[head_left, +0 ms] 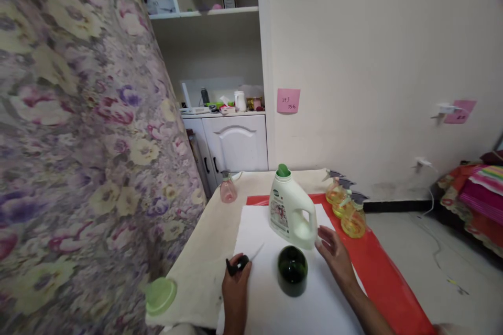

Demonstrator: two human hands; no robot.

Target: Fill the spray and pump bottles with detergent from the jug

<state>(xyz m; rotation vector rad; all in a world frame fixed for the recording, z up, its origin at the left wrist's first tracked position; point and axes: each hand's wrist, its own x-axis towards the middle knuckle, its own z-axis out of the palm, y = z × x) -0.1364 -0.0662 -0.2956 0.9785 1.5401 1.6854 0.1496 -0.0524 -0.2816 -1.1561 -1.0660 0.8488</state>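
Note:
My left hand (236, 288) is closed around a black spray pump head (237, 266), whose thin pale tube points up and to the right over the white sheet. My right hand (334, 251) has its fingers apart beside the lower right corner of a pale green detergent jug (281, 209); whether a fingertip touches it I cannot tell. The jug stands upright with its handle to the right, and green shows in its uncapped mouth. Between my hands sits a dark green, glossy round container (292, 271), its lower part hidden from above.
A pink spray bottle (228, 188) stands at the back left. Yellow spray bottles (353, 220) line the right side on red sheeting (389, 267). A light green lid (160, 296) lies at the table's left edge. White paper (255, 220) lies under the jug.

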